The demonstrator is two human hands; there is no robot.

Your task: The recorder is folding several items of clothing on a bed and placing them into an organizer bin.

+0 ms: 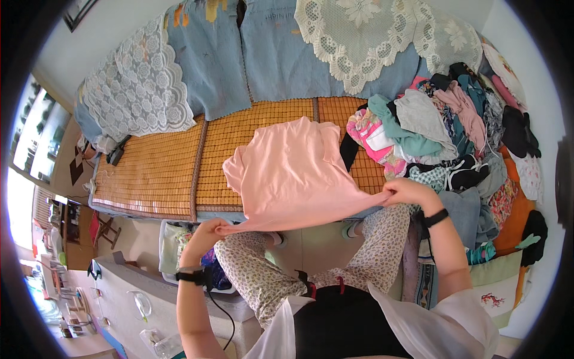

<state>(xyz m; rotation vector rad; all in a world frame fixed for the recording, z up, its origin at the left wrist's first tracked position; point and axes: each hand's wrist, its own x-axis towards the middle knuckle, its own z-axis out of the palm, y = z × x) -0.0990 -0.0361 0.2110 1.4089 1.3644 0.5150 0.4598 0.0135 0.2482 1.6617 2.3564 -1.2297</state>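
A pink short-sleeved shirt lies spread over the woven bamboo seat mat, its near edge stretched taut between my hands. My left hand pinches the left corner of that edge, just off the front of the seat. At the opposite corner, my right hand grips the cloth close to the clothes pile. Both sleeves lie toward the back and sides of the mat. Black straps with small devices circle both my wrists.
A large heap of mixed clothes covers the seat's right end. Blue covers with lace cloths drape the backrest. Below my left hand, a plastic bin holds folded fabric. A grey-topped table stands at lower left.
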